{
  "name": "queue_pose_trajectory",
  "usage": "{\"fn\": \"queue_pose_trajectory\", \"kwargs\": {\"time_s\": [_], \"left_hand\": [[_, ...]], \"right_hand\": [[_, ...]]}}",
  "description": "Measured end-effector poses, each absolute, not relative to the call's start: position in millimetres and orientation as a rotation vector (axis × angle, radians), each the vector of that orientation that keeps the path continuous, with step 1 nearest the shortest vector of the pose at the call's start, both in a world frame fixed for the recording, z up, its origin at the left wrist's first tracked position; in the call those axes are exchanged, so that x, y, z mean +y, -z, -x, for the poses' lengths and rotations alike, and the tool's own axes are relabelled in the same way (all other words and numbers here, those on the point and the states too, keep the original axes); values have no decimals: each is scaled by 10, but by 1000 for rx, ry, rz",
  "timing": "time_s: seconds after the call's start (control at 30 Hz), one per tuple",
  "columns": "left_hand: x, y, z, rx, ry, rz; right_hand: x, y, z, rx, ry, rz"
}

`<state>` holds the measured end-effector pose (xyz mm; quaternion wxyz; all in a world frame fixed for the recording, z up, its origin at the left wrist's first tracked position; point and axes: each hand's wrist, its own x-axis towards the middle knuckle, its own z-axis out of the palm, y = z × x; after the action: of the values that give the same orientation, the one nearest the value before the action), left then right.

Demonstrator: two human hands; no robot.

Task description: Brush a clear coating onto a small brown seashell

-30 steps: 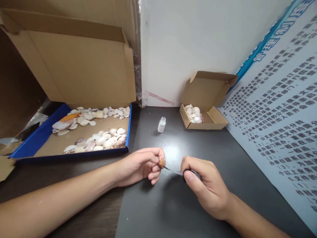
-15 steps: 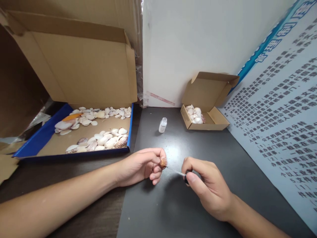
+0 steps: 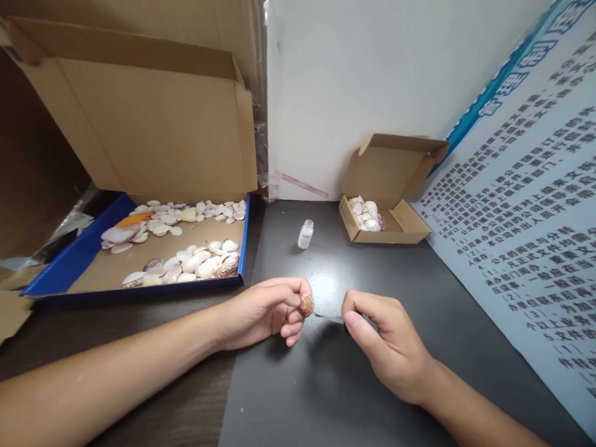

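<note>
A small brown patterned seashell (image 3: 306, 305) is pinched between the thumb and forefinger of my left hand (image 3: 265, 313). My right hand (image 3: 388, 347) is closed round the dark cap of a thin applicator brush (image 3: 331, 319), and the cap is mostly hidden by my fingers. The pale stem points left, its tip close beside the shell; I cannot tell whether they touch. Beyond both hands, a small uncapped glass bottle (image 3: 305, 236) with whitish contents and a label stands upright on the dark mat (image 3: 279, 397).
On the left lies an open blue-edged cardboard box (image 3: 153, 288) with many loose shells (image 3: 200, 264) in two groups. A smaller open carton (image 3: 391, 237) holding pale shells (image 3: 367, 214) sits at the back right. A printed board (image 3: 526, 248) leans along the right side.
My right hand has turned slightly, so the brush's cap is now more hidden and its stem lies flatter. The shell has rotated a little in my left fingers.
</note>
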<state>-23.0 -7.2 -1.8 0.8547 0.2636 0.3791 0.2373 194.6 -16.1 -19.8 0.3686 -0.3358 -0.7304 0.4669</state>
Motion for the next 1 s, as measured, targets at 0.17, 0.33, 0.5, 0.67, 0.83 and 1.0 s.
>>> {"fn": "queue_pose_trajectory", "kwargs": {"time_s": [0.17, 0.33, 0.5, 0.67, 0.83, 1.0], "left_hand": [[-76, 19, 228, 800, -508, -559], [-76, 16, 224, 798, -504, -558], [-77, 5, 220, 807, -510, -547], [-73, -5, 219, 808, -507, -550], [-73, 4, 220, 801, -507, -548], [-73, 6, 223, 806, -505, -547]], "right_hand": [[-154, 197, -1945, -1848, -1220, 775], [-161, 192, -1945, -1871, -1225, 830], [-172, 179, -1959, -1850, -1240, 768], [-171, 168, -1935, -1874, -1260, 810], [-176, 163, -1937, -1864, -1229, 803], [-179, 161, -1940, -1866, -1239, 809]]}}
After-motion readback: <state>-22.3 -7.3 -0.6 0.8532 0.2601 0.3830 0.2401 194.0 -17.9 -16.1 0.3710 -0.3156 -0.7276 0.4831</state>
